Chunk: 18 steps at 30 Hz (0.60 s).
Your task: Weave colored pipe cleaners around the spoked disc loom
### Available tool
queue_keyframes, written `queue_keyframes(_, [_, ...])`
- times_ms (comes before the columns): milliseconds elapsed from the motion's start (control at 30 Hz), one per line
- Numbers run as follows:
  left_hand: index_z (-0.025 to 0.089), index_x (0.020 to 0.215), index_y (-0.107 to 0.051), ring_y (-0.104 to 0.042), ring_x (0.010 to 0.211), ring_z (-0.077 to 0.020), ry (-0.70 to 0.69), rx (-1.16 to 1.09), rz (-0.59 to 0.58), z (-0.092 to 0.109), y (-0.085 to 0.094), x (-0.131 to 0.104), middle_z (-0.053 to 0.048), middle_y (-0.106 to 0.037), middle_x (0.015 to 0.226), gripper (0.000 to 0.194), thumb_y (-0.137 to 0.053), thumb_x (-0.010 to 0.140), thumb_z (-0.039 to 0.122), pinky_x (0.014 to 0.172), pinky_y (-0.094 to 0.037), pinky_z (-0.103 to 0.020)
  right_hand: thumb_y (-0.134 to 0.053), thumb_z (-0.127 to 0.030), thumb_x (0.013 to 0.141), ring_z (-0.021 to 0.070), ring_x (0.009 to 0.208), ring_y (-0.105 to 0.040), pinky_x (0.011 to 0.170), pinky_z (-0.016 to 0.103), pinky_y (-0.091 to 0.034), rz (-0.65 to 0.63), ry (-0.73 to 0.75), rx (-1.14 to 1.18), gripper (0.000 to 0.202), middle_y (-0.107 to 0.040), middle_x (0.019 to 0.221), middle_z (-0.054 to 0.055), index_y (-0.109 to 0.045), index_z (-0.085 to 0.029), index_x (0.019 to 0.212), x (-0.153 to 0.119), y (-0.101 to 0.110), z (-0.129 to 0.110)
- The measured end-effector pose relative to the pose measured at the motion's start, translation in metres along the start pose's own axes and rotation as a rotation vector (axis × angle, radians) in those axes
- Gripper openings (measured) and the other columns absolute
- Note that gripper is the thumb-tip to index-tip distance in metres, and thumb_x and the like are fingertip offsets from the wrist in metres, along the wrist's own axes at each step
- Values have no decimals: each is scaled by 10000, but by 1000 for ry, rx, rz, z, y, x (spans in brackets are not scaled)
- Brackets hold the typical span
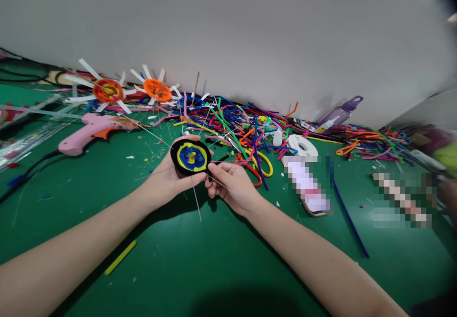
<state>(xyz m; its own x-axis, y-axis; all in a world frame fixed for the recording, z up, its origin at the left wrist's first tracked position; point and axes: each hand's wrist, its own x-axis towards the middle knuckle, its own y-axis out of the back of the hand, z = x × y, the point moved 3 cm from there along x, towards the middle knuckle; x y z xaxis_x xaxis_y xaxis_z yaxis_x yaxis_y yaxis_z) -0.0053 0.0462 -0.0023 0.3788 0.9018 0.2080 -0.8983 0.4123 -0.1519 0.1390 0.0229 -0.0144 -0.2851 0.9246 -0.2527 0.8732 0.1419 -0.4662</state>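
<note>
In the middle of the view, my left hand (171,176) is closed around the edge of a round woven disc (192,157). Rings of black, yellow and blue fuzzy pipe cleaner make up the disc, and thin wire spokes stick out from it on all sides. At the disc's right edge, my right hand (230,186) pinches the black pipe cleaner (210,170) between thumb and fingers. Its other fingers curl underneath and are partly hidden. Two finished-looking orange discs (108,91) with white paper strips stand at the back left.
A pink glue gun (87,133) lies left with its cord. Behind my hands spreads a heap of coloured pipe cleaners (246,126), with yellow-and-red-handled scissors (264,164). To the right are a white tape roll (303,146), a phone (309,188), a blue pipe cleaner (352,217) and a purple bottle (339,114).
</note>
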Motion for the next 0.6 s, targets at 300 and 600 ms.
queue_keyframes(300, [300,1259,-471,-665,907,-216,-19,42,42,1,1,0,-24,-655,1068,659,-803,693,249,763,-564,-340,-840,-400,656,76,489,-623,512,202,-526,-23,42,9,319,-706,638,0,-640,-152,673,0,0,-2])
queue_keyframes(600, [274,1209,-403,-665,964,-245,-94,182,68,1,2,0,-36,-648,1067,625,-781,712,263,821,-546,-394,-849,-338,653,76,497,-638,542,182,-549,4,141,50,269,-673,568,-33,-655,-160,706,3,3,3])
